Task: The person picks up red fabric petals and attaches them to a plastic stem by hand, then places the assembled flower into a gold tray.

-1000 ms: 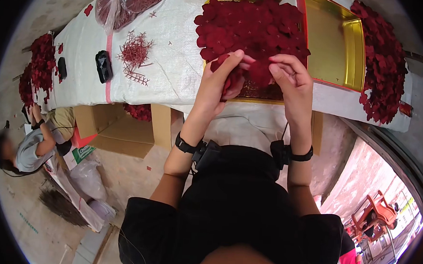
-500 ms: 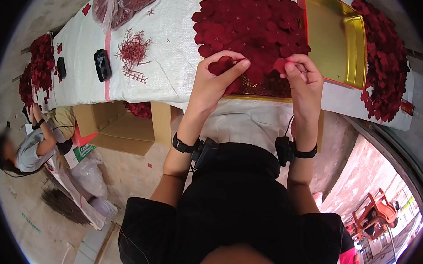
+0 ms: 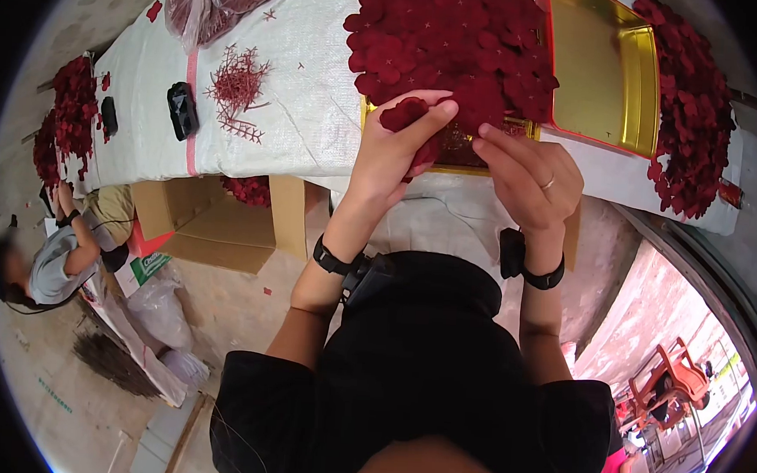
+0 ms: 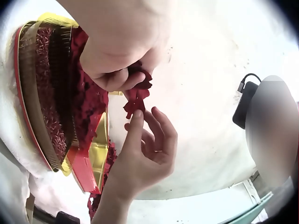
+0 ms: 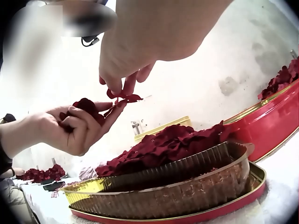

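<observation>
In the head view my left hand (image 3: 389, 147) curls round a small bunch of dark red petal pieces (image 3: 404, 116), thumb and forefinger extended at its top. Close on its right, my right hand (image 3: 536, 178) has its fingers reaching toward the left fingertips. The right wrist view shows the right fingers pinching a red petal piece (image 5: 132, 98) that the left fingertips also touch. Beyond both hands, a heap of red petal pieces (image 3: 440, 47) with small cross marks covers much of a gold-edged tray (image 3: 463, 170).
An empty gold box (image 3: 588, 76) with a red rim adjoins the heap. More petals (image 3: 689, 107) lie at right. Thin red stems (image 3: 239, 84), a black object (image 3: 181, 110) and a plastic bag (image 3: 219, 5) are at left. Another person (image 3: 47, 262) sits far left.
My right hand has moved left toward the left hand, after first moving away with a petal piece. Its back now faces up. The left hand still grips its bunch.
</observation>
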Available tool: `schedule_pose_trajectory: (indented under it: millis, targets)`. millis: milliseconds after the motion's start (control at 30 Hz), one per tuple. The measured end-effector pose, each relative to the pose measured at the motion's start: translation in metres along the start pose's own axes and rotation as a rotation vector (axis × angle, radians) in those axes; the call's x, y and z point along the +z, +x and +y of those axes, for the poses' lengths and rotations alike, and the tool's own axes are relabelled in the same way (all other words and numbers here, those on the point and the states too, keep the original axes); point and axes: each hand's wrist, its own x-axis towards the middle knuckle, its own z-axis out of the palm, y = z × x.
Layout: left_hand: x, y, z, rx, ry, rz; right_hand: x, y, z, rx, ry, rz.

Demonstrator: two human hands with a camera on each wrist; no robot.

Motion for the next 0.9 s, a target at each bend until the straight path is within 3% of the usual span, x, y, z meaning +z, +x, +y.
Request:
schedule_pose_trajectory:
  millis: [300,400,700,833,900]
  targets:
    - [-0.004,0.0,0.001,-0.006,-0.101,-0.096,0.0,-0.002,-0.003,-0.019,0.067,-0.017]
    - [0.001,-0.002,0.0,0.077,0.004,-0.045,0.001,-0.006,-0.003,-0.003,0.111,-0.012]
    - [-0.002,-0.001,-0.001,0.035,-0.025,-0.017,0.0,-0.01,-0.003,0.047,0.194,0.0]
    - [0.001,-0.002,-0.002,0.205,0.261,-0.012,0.0,0.008,-0.01,0.615,0.402,0.111]
    - [0.003,-0.004,-0.002,0.258,0.344,-0.034,0.005,0.008,-0.004,0.758,0.641,0.018]
